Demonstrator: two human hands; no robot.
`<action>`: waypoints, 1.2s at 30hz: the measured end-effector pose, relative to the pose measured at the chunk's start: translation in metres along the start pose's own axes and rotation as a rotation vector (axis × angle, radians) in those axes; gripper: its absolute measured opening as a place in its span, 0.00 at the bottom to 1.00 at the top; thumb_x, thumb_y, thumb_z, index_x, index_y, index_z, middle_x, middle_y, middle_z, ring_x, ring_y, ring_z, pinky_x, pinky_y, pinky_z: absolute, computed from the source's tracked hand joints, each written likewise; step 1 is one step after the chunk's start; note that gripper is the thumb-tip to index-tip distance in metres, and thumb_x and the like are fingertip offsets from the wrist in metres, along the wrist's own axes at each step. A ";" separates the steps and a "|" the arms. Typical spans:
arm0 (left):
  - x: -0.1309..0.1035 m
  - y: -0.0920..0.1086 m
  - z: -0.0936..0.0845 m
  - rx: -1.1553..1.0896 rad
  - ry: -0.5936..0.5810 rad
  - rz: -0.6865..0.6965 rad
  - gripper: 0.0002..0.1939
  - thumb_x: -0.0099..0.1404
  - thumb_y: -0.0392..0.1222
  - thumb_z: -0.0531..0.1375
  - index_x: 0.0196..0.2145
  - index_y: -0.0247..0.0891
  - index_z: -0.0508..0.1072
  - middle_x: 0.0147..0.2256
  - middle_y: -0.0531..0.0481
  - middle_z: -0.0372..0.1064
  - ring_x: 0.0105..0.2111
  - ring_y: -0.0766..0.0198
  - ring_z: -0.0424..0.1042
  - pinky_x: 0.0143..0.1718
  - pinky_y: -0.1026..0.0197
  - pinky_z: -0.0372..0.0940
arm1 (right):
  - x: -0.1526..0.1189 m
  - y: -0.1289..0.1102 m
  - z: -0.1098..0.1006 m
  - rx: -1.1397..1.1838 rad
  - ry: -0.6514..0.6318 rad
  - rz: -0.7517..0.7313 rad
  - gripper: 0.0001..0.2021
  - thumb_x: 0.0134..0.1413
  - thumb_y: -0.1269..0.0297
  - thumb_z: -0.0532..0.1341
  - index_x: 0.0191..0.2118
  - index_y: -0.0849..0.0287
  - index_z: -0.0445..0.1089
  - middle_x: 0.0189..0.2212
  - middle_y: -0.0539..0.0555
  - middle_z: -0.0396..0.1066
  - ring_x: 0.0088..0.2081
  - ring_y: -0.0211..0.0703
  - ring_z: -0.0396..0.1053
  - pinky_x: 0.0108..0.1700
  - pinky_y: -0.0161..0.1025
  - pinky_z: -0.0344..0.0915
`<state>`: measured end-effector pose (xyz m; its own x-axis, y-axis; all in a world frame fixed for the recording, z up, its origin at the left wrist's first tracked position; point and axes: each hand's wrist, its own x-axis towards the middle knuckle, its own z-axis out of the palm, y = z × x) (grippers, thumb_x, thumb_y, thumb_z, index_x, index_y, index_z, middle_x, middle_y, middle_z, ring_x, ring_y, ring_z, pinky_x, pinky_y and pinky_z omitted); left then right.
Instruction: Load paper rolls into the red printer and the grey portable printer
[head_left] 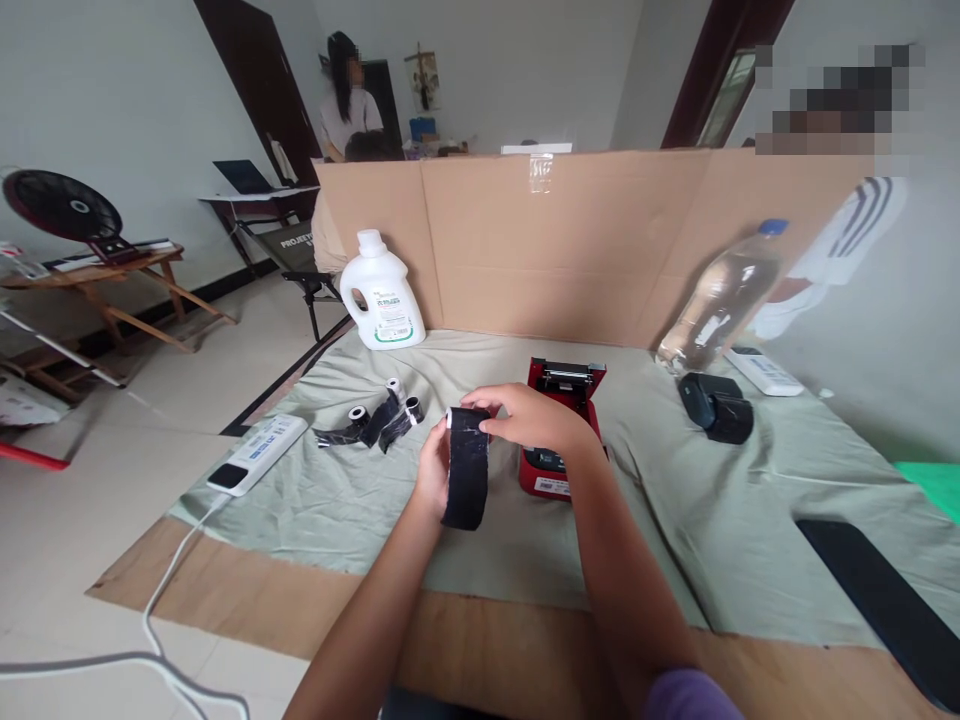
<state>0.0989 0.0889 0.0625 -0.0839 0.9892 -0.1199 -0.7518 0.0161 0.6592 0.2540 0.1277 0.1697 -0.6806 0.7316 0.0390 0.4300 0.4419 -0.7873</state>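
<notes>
Holding a black-wrapped paper roll (466, 468) at the centre of the frame, the left hand (433, 470) is gripping its side while the right hand (525, 415) is pinching its top; the wrap is hanging partly peeled, not off. Behind, the red printer (559, 425) is sitting open, unloaded.

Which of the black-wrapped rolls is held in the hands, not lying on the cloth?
The black-wrapped roll held up between the left hand and the right hand, in front of the red printer. The other rolls lie on the cloth to its left.
</notes>
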 end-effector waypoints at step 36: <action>-0.032 -0.077 0.005 1.486 -0.578 1.025 0.24 0.67 0.30 0.49 0.58 0.39 0.70 0.23 0.55 0.72 0.21 0.71 0.68 0.27 0.69 0.66 | -0.048 0.071 -0.040 -0.544 0.077 0.390 0.11 0.51 0.72 0.58 0.38 0.57 0.76 0.38 0.56 0.76 0.41 0.49 0.70 0.38 0.38 0.59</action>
<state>0.1625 0.0569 0.0196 0.3652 0.6129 0.7007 0.5612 -0.7455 0.3597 0.3410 0.1455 0.1365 -0.3791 0.9168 -0.1256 0.8872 0.3215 -0.3309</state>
